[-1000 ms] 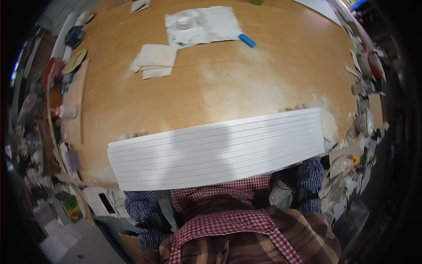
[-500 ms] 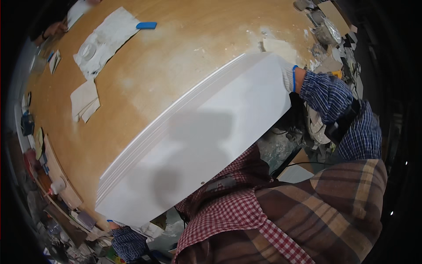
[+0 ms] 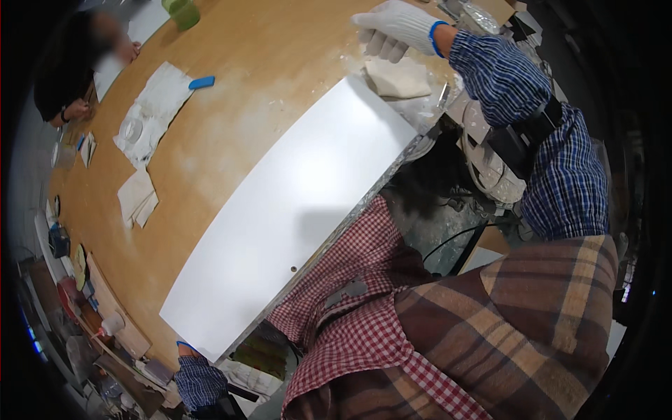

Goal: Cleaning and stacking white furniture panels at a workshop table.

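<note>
White board (image 3: 294,210) flat on table (image 3: 231,112) — right hand (image 3: 395,24) hovers open.

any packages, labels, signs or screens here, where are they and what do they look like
None clear enough to tell. The clutter along the table's left edge is too small and blurred. The big thing on the table is a plain white panel, unmarked.

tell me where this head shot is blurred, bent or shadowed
Head view: the fisheye bows the white panel and the wooden table edges, with a black vignette around the rim; a soft grey shadow falls on the panel's near edge; the person at the top left is smeared and dim; the gloved right hand is fairly sharp; no harsh glare, the panel reads evenly bright.
</note>
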Available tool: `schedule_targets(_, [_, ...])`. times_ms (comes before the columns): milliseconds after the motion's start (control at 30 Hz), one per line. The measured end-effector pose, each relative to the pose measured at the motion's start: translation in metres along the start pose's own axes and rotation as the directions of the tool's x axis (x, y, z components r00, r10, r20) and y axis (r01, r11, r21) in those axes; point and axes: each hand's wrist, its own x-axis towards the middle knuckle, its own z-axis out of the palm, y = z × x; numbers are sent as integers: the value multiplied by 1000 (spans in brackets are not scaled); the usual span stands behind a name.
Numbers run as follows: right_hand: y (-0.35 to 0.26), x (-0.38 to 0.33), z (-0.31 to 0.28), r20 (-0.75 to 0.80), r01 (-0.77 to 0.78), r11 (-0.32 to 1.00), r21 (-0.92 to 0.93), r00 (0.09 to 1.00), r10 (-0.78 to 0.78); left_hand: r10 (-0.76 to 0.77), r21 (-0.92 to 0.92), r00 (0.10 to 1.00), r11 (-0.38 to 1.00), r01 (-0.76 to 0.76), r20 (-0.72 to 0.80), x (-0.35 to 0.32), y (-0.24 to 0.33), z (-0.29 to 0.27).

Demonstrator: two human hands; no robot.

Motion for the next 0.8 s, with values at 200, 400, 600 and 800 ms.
schedule_targets(200, [76,-16,-24,-99,123,889,-440,978,-184,-30,72,997,997,35,-75,-36,-7,-57])
schedule_targets(400, [175,-24,44,-35,356,674,-647,870,-492,-168,167,968,965,200,-188,-65,174,-92])
schedule_targets(600, [186,13,61,-92,285,630,-722,863,-496,78,-145,996,987,-70,50,-125,206,-70])
schedule_targets(800, [95,-43,27,-479,343,936,75,836,-268,328,-100,945,940,-326,4,-188,208,53])
